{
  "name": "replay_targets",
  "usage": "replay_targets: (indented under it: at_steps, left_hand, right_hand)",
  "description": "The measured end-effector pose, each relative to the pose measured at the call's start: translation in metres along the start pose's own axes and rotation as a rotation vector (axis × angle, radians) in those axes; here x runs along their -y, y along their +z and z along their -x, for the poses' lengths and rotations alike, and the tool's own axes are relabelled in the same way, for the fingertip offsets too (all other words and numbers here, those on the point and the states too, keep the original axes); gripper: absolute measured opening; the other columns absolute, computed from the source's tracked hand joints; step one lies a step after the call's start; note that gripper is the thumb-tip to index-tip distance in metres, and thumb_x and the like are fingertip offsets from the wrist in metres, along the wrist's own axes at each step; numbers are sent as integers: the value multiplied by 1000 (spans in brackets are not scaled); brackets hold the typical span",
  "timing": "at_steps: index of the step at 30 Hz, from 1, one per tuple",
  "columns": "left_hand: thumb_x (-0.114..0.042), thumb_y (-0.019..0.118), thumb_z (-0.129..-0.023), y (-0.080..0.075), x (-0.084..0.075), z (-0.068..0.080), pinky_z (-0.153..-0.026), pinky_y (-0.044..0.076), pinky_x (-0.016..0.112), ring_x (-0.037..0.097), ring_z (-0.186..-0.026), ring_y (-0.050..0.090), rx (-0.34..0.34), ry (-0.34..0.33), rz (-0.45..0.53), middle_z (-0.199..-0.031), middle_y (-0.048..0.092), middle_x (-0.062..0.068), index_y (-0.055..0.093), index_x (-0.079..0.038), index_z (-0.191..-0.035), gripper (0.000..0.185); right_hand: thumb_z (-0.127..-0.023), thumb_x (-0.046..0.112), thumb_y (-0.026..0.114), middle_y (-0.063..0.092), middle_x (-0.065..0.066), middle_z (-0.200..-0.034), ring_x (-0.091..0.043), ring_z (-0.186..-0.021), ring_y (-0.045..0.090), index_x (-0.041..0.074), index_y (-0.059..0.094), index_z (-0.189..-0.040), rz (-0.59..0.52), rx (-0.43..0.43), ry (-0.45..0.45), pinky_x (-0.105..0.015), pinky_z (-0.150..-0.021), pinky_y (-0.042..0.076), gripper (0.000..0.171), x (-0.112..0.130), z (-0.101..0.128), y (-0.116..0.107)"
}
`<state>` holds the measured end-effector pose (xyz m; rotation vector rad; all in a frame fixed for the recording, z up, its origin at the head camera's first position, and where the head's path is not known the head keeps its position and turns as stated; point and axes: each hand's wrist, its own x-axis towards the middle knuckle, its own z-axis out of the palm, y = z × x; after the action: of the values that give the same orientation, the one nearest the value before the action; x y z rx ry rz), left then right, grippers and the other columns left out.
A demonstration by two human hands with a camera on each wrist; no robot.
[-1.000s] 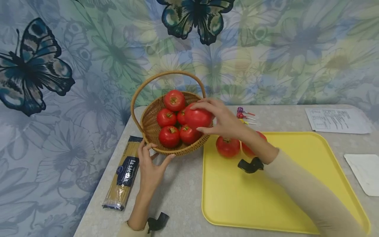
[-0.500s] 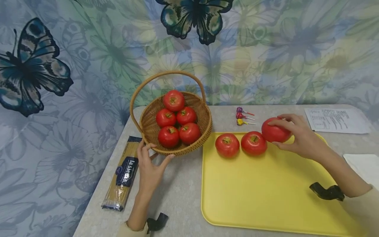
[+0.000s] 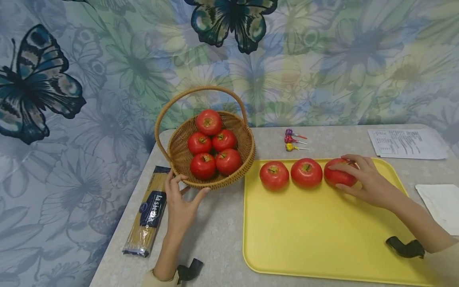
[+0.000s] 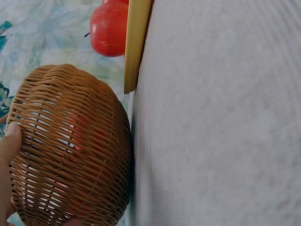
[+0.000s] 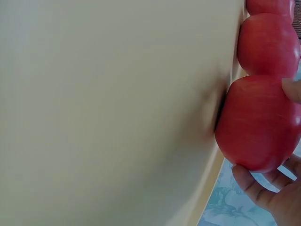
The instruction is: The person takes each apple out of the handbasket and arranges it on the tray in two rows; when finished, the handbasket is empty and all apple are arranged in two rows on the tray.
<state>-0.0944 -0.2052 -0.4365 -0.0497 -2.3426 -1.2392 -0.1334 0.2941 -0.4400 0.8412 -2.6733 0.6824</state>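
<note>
My left hand (image 3: 181, 207) holds the near rim of a wicker basket (image 3: 249, 153), thumb and fingers spread along it. The basket tips toward me and carries several red apples (image 3: 203, 166); in the left wrist view its woven underside (image 4: 70, 146) shows, with red behind the gaps. On the yellow tray (image 3: 315, 235), my right hand (image 3: 373, 185) grips a red apple (image 3: 337, 172) between thumb and fingers. That apple (image 5: 258, 125) sits at the tray surface in the right wrist view. Two more apples, a middle one (image 3: 306, 172) and a left one (image 3: 274, 175), line up beside it along the tray's far edge.
A packet of spaghetti (image 3: 147, 215) lies left of the basket. Behind the tray are three lollipops (image 3: 292, 139). A printed sheet (image 3: 405, 143) is at the back right, and a white flat item (image 3: 439, 207) lies right of the tray. A patterned cloth backdrop rises behind the table.
My right hand has carried an apple from over the basket rightward and lowered it onto the tray, at the right end of the row. The left hand has stayed on the basket rim.
</note>
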Motion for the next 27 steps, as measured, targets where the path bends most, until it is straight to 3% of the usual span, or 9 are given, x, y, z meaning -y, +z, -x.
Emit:
replay_targets:
  at_steps: [9,14,18,24,27]
  left_hand:
    - [-16,88,-72,1,-2,0,-91,55,56,36,-142,29,1,-34,3,-154,21,22,47,2,-118,64]
    - [-6,85,-74,-2,-22,-1,-90,53,60,46,-139,31,10,-60,51,-151,20,32,45,9,-116,60]
    - [-4,84,-75,-6,-38,0,-89,54,59,48,-137,34,23,-87,77,-150,21,35,44,10,-113,57]
    - [-3,87,-70,-4,-40,0,-85,56,59,45,-139,29,-15,-67,86,-145,27,36,47,10,-104,55]
    - [-2,89,-66,-2,-40,1,-83,57,57,45,-139,28,-38,-44,91,-143,28,37,48,10,-99,54]
  right_hand:
    - [-62,7,91,49,-16,-130,-34,-115,42,18,62,-126,-34,-14,40,-48,-78,47,70,-1,4,-1]
    - [-62,8,91,48,-16,-131,-33,-114,42,17,63,-124,-37,-12,51,-45,-79,45,68,-1,4,0]
    - [-64,11,91,49,-15,-132,-35,-115,41,18,62,-125,-37,-3,61,-50,-79,47,68,0,4,-1]
    - [-72,18,87,45,-18,-139,-42,-125,35,18,58,-130,-39,18,123,-63,-84,45,64,13,-7,-7]
    - [-74,19,85,44,-19,-141,-43,-129,33,17,56,-132,-27,10,102,-69,-92,39,64,26,-24,-10]
